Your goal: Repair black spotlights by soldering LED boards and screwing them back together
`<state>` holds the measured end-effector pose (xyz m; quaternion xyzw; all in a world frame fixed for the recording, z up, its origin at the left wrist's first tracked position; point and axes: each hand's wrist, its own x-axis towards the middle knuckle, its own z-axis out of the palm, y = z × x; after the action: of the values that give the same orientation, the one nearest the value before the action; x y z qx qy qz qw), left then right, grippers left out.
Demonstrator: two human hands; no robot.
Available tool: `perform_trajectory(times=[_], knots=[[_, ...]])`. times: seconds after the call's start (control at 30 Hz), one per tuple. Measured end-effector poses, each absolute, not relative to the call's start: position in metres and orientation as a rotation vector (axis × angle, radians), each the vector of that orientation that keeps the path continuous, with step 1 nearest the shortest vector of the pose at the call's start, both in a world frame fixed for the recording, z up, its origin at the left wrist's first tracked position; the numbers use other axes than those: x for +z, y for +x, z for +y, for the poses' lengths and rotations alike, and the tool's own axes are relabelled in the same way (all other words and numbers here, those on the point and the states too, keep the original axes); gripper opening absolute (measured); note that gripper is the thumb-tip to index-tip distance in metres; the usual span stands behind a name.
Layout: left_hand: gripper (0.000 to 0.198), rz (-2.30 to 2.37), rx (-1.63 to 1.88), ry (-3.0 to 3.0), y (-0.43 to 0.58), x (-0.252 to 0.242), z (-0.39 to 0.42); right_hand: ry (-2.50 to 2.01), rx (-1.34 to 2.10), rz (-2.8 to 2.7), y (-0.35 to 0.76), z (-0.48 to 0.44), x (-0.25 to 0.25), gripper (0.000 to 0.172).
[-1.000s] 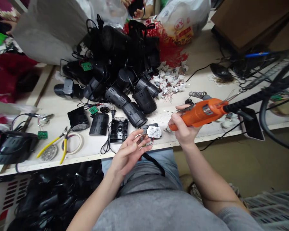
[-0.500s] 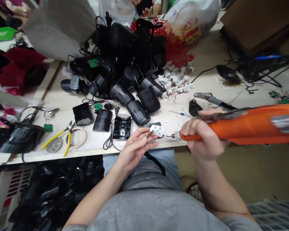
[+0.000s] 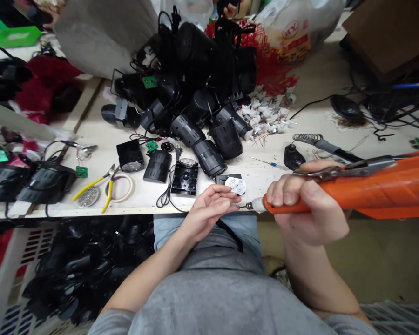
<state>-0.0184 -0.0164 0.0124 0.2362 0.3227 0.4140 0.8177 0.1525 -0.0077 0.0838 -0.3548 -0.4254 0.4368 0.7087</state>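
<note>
My right hand is wrapped round an orange electric screwdriver, held level with its bit pointing left. The bit tip meets the fingertips of my left hand, which pinch something too small to make out, just off the table's front edge. A round white LED board on a black plate lies on the table right behind my left hand. A square black housing part lies to its left.
A heap of black spotlight housings fills the table's middle. Yellow-handled pliers, a tape roll, a soldering iron and small white parts lie about. A crate of black housings stands below the table. Another person's hands show at the far edge.
My right hand swung the screwdriver down and level, bringing its bit to my left fingertips. My left hand stayed near the table edge. The view drifted left.
</note>
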Motion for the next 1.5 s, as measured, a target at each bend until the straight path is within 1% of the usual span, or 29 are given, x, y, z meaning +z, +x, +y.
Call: perform_trajectory(times=[0.5,0.83,1.03,1.23,1.5], knots=[[0.040,0.754,0.855,0.467,-0.017,0.006,-0.017,-0.821,0.930,-0.929,0.148,-0.005,0.080,0.020],[0.041,0.810,0.888,0.464,-0.016,0.013,-0.014,-0.860,0.882,-0.926,0.147,-0.008,0.076,0.022],[0.050,0.882,0.963,0.494,-0.011,0.014,-0.014,-0.796,0.928,-0.959,0.152,-0.009,0.073,0.020],[0.066,1.008,1.079,0.514,0.004,0.011,-0.017,-0.635,0.987,-0.985,0.147,-0.009,0.085,0.017],[0.067,0.992,1.078,0.334,0.002,0.014,-0.019,-0.554,0.976,-0.984,0.135,-0.007,0.090,0.018]])
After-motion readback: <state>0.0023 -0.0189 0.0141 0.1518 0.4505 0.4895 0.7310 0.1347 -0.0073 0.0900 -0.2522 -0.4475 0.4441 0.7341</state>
